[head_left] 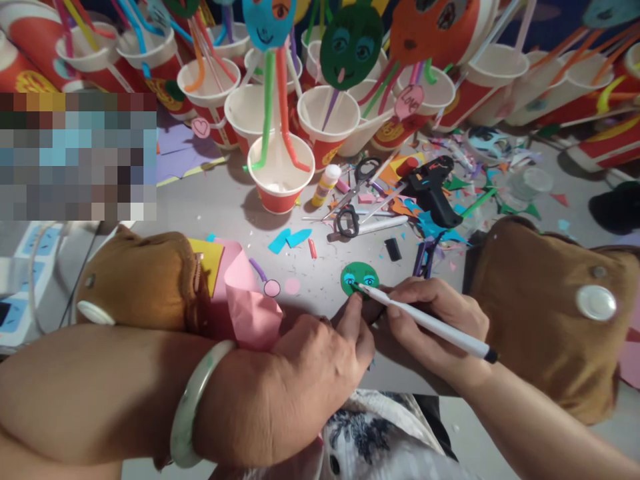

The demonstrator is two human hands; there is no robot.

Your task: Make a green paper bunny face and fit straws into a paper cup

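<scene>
A small green paper face with blue-rimmed eyes lies on the table in front of me. My left hand presses on its lower edge with the fingers and pins it down; the fingertips partly hide it. In my right hand is a white marker pen, gripped between thumb and fingers. The pen's dark tip touches the face near its eyes. To the left of the face lie a pink paper circle and a crumpled pink sheet. A black pen cap lies just beyond.
Paper cups with straws and paper faces crowd the back. Scissors, a glue stick, a black glue gun and paper scraps lie before them. Brown pouches flank me, left and right. A power strip is far left.
</scene>
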